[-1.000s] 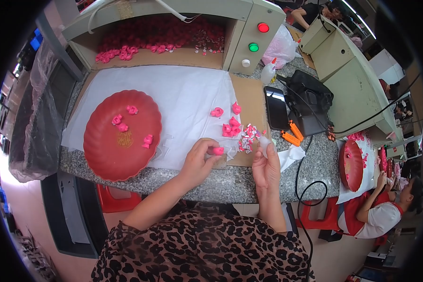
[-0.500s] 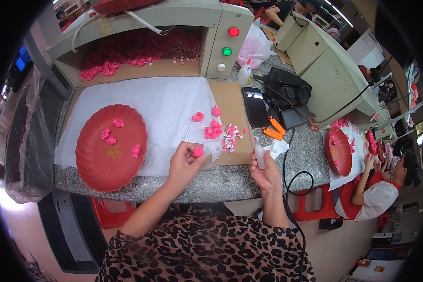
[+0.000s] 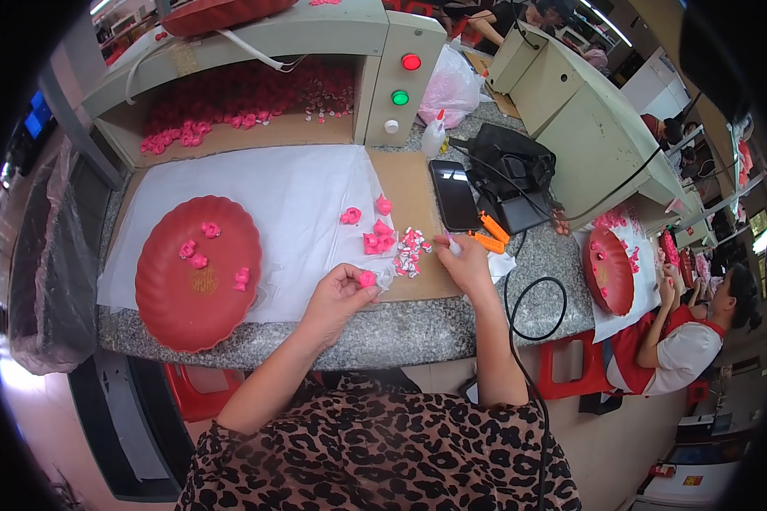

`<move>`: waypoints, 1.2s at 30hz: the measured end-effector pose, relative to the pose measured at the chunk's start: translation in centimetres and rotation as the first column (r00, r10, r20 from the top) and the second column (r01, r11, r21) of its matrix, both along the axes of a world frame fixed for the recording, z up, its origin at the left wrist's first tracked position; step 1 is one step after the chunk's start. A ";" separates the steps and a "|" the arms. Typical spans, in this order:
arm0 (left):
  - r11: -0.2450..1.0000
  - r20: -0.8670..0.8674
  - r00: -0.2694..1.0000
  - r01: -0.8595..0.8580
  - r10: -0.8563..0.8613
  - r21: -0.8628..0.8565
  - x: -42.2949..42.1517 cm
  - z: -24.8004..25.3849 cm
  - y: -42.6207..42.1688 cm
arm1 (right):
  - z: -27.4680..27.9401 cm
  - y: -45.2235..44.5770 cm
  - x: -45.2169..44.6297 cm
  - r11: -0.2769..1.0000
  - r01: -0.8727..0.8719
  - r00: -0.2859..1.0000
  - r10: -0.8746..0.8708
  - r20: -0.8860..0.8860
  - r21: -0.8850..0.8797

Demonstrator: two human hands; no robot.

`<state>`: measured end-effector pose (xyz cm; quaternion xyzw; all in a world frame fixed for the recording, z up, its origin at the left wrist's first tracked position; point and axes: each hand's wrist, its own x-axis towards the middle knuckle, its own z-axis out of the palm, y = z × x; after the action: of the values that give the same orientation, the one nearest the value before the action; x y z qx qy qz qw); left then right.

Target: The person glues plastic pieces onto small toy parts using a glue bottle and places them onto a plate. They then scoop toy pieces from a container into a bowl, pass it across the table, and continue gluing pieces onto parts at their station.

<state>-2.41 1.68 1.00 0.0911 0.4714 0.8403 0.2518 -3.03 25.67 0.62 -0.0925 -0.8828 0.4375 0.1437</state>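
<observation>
My left hand (image 3: 334, 300) pinches a small pink figure (image 3: 367, 279) over the front edge of the white sheet (image 3: 307, 200). To its right, my right hand (image 3: 469, 266) is closed round a small whitish bottle (image 3: 455, 247), mostly hidden by the fingers. Between and beyond the hands lies a pile of tiny white and pink pieces (image 3: 412, 253) on the cardboard (image 3: 435, 277). Several more pink figures (image 3: 378, 239) sit just left of that pile. At the left, a red scalloped tray (image 3: 198, 319) holds several pink figures.
A grey machine (image 3: 405, 60) with many pink pieces inside stands behind. Right of the cardboard are a phone (image 3: 455, 195), orange cutters (image 3: 491, 232), a black bag (image 3: 511, 162), a glue bottle (image 3: 433, 136) and a looping cable (image 3: 563, 311). A co-worker (image 3: 682, 341) sits at the far right.
The view has shifted, so the table appears further left. My right hand has turned palm down and moved nearer the pile with the bottle. My left hand still holds the pink figure.
</observation>
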 end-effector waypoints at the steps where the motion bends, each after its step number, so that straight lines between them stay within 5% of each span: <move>1: 1.000 0.009 1.000 0.011 -0.011 -0.008 0.0 0.0 -0.1 | -0.3 0.0 -0.4 0.994 -0.028 0.999 0.030 -0.012 0.101; 7: 1.000 0.004 1.000 0.014 -0.014 0.002 -0.1 -0.3 -0.4 | 1.5 -1.0 0.0 0.976 -0.013 0.970 -0.041 0.240 0.218; 11: 0.999 0.006 0.999 0.052 -0.052 0.002 -0.2 -0.3 -0.4 | 1.5 -0.9 0.5 0.975 -0.032 0.978 -0.016 0.210 0.221; 13: 0.999 0.004 0.999 0.041 -0.041 0.011 0.0 -0.7 -0.4 | 2.1 -1.4 0.9 0.999 0.019 0.989 -0.026 0.147 0.050; 14: 0.999 0.001 0.999 0.034 -0.034 0.025 0.1 -0.9 -0.4 | 2.7 -1.8 1.3 0.974 0.037 0.988 -0.002 0.154 -0.222; 15: 0.999 0.002 1.000 0.027 -0.027 0.021 0.2 -0.8 -0.4 | 3.4 -2.6 1.9 0.974 0.030 0.988 0.005 0.155 -0.226; 17: 1.000 0.005 1.000 0.030 -0.030 -0.003 0.4 -0.7 -0.5 | 4.0 -4.7 3.1 0.704 0.070 0.987 0.055 0.153 -0.707; 22: 0.999 0.035 0.998 0.045 -0.046 0.014 0.5 -0.8 -0.8 | 3.6 -9.7 5.1 0.389 0.039 0.993 0.091 0.081 -0.921; 28: 1.000 0.024 1.000 -0.001 0.001 0.003 0.6 -1.5 -0.5 | 2.1 -12.1 5.9 0.498 0.029 0.997 -0.081 -0.013 -0.867; 36: 0.999 0.012 0.999 -0.044 0.044 0.020 0.6 -1.1 -0.3 | 1.5 -12.6 5.9 0.579 0.037 0.997 -0.077 -0.010 -0.815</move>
<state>-1.79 1.37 -0.13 0.0784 0.4633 0.8508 0.2352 2.88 13.08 2.16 -0.1665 -0.5777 0.7902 0.1186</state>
